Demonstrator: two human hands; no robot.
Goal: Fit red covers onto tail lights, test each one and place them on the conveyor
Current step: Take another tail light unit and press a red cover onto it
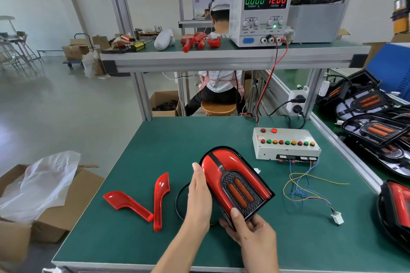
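At frame centre I hold the tail light (237, 184) above the green desk (142, 139), its glossy red cover fitted around a black mesh panel. My left hand (198, 197) lies flat along its side, fingers straight; my right hand (246, 227) grips its lower edge. Two loose covers (144, 200) lie left; a button box (286, 143) and wires (310, 193) sit right.
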